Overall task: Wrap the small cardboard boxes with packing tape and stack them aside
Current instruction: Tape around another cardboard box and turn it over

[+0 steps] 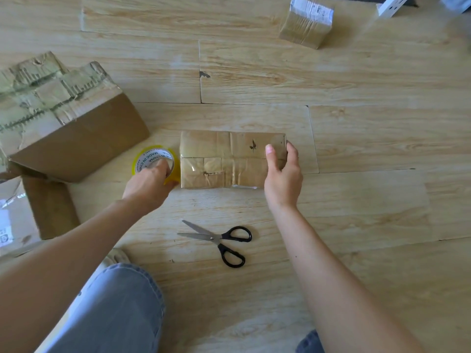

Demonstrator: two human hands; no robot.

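Floor: pale wood floor (356, 200) under everything.
Box: small box (224, 159) lies flat mid-floor, glossy with tape, between the hands.
Left: left hand (150, 184) grips the yellow tape roll (150, 155), which touches the box's left end.
Right: right hand (283, 179) clamps the box's right end, thumb on top.
Scissors: scissors (221, 239) lie open nearer the person, apart from the box.
Others: wrapped box (304, 24) sits far back right; torn carton (63, 118) at left.

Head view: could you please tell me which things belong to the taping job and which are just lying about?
Job: small box, held by right hand; tape roll, gripped by left hand; scissors; wrapped box set aside.
Lying about: large torn carton; white object at top edge.
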